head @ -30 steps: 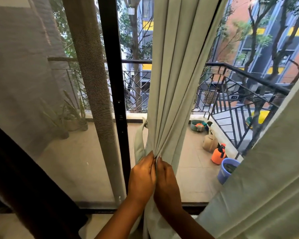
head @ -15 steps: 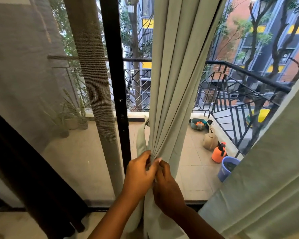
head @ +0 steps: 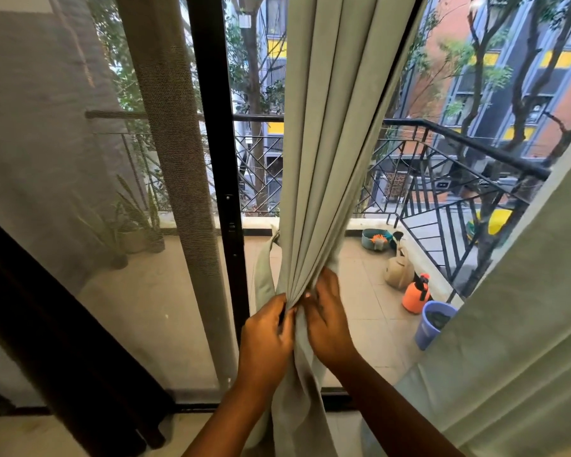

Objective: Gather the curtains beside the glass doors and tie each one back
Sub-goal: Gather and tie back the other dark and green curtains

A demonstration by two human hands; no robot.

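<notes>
Both hands, left (head: 267,338) and right (head: 327,319), pinch the gathered curtain (head: 323,166); a tieback (head: 263,275) seemingly hangs behind.

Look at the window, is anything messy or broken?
Nothing looks broken or spilled. The left hand and right hand pinch the middle curtain into folds; its tie-back strip hangs loose beside it, not yet wrapped round. On the balcony, the orange sprayer stands upright.

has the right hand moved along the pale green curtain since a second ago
Yes. The right hand has shifted up and right on the pale green curtain, farther from the black door frame.
</notes>
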